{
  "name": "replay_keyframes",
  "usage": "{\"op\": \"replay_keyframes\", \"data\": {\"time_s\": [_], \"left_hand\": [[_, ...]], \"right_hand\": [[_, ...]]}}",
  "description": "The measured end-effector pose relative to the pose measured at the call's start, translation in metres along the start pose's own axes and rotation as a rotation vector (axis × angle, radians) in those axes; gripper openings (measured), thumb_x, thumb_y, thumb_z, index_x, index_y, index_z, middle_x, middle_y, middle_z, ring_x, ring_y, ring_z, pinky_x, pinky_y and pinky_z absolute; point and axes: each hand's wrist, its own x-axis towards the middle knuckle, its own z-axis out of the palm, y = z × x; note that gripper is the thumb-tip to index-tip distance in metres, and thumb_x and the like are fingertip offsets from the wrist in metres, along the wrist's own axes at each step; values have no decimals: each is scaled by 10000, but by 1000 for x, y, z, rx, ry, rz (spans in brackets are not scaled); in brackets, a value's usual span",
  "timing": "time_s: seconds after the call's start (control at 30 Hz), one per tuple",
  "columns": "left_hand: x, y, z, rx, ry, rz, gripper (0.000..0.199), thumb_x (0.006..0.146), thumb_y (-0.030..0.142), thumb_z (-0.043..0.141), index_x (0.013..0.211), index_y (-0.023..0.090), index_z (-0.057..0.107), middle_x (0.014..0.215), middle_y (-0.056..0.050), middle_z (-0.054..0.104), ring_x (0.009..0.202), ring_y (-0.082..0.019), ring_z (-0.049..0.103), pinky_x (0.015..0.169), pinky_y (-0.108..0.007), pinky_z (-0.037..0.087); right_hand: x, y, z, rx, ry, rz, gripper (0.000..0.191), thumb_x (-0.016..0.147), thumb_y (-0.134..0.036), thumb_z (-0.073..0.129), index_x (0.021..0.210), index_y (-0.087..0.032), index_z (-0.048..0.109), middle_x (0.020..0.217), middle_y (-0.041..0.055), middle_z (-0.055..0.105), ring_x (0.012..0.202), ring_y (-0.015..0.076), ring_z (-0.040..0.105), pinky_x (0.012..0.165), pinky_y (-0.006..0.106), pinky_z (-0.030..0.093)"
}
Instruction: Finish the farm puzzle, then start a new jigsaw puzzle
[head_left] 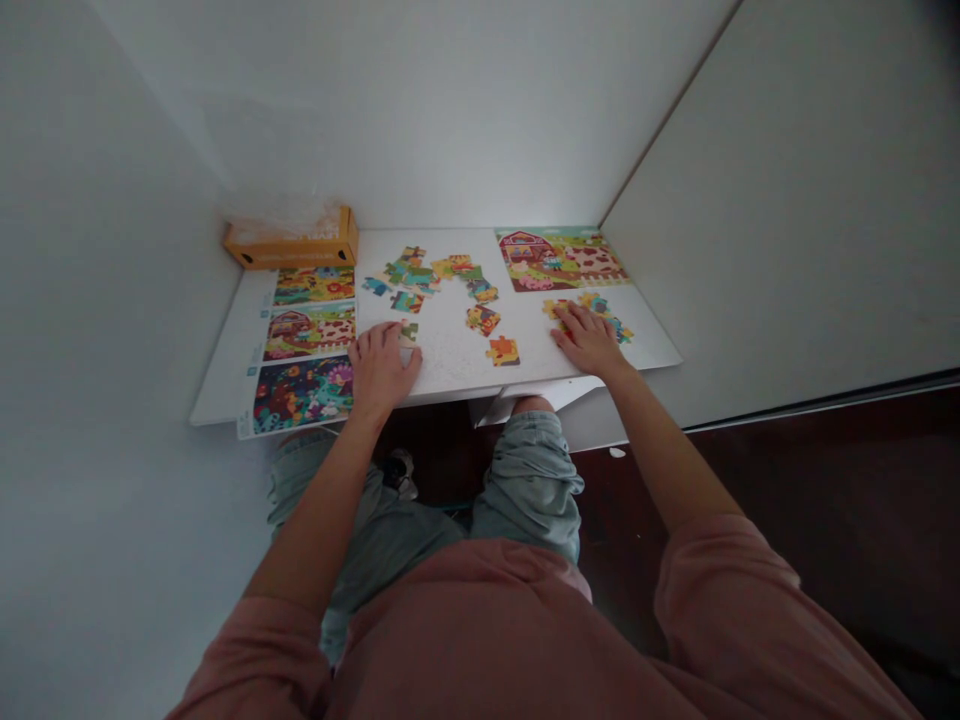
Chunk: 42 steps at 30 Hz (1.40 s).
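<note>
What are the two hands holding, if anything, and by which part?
Cannot be told: the left hand is at a partly green piece, the right hand over a cluster of pieces; any grip is hidden.

- Left grip [381,368]: palm down, fingers forward, thumb [412,372] spread inward, clear of the other 4.
- Left wrist [369,412]: just behind the left grip, nearly straight.
- Left forearm [311,520]: bare, slanting back and outward from that grip.
- Right grip [589,338]: palm down, fingers reaching forward and inward, thumb pointing inward behind them.
- Right forearm [667,440]: bare, running back and outward behind the right grip.
</note>
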Motion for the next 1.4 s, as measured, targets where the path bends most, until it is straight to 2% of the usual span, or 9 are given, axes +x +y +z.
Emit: {"op": "replay_keyframes", "data": {"time_s": [0.27, 0.4, 0.53, 0.7, 0.87, 0.97, 1.1, 1.27, 1.4], "left_hand": [[0, 1, -1, -53, -15, -16, 401, 708, 315, 372, 1101, 239, 348, 1122, -32, 339, 1024, -265, 238, 861, -404, 102], [0, 2, -3, -48, -35, -21, 402, 711, 313, 368, 1108, 257, 342, 1135, -6, 337, 1029, -260, 238, 866, -399, 100], [0, 3, -2, -26, -29, -11, 406, 723, 325, 352, 1125, 273, 321, 1162, 23, 311, 1047, -257, 218, 868, -414, 86], [-1, 3, -2, -6, -56, -16, 413, 731, 337, 338, 1139, 293, 295, 1194, 55, 261, 1094, -244, 143, 878, -422, 46], [0, 5, -4, -17, -63, -15, 421, 724, 322, 357, 1139, 298, 287, 1198, 54, 253, 1111, -236, 109, 876, -440, 32], [2, 6, -3, -59, -38, -5, 423, 710, 299, 391, 1125, 291, 310, 1189, 30, 276, 1101, -250, 139, 864, -458, 45], [2, 8, -4, -80, -25, -19, 432, 699, 281, 412, 1120, 288, 317, 1178, 15, 294, 1090, -261, 159, 853, -463, 60], [-1, 11, -13, -82, 3, -19, 405, 717, 281, 385, 1116, 273, 319, 1154, 15, 325, 1084, -242, 176, 869, -432, 65], [-3, 11, -15, -164, 3, 17, 351, 734, 296, 376, 1082, 255, 361, 1043, -25, 427, 1014, -237, 292, 861, -400, 125]], "right_hand": [[3, 20, 1, -73, -16, 106, 404, 768, -377, 279, 1139, -220, 305, 1224, 87, 172, 1065, 199, 157, 797, 417, 86], [4, -5, -5, -74, 33, 79, 381, 763, -342, 289, 1113, -200, 337, 1236, 67, 137, 1085, 199, 125, 820, 412, 84], [6, -49, -6, 22, -37, -30, 386, 726, -414, 337, 1093, -294, 334, 1195, -3, 236, 1065, 195, 194, 843, 388, 139], [22, -83, 7, 141, -40, -8, 435, 691, -469, 363, 1069, -255, 371, 1110, 44, 336, 1002, 248, 279, 816, 406, 190], [35, -91, 19, 239, -28, -23, 407, 658, -464, 427, 991, -229, 423, 1036, 53, 403, 967, 253, 312, 799, 409, 205], [35, -92, 17, 318, -13, -56, 394, 659, -424, 454, 1000, -234, 404, 982, 42, 450, 907, 228, 372, 798, 402, 210], [32, -92, 10, 373, 2, -10, 414, 651, -441, 454, 1004, -229, 410, 930, 47, 487, 853, 230, 411, 794, 419, 213], [30, -94, 5, 458, 58, 57, 433, 686, -458, 382, 1043, -214, 386, 973, 54, 465, 796, 200, 443, 712, 362, 329], [26, -100, 3, 430, 37, -112, 434, 666, -464, 412, 1047, -258, 389, 964, 27, 468, 808, 187, 443, 757, 347, 328]]}}
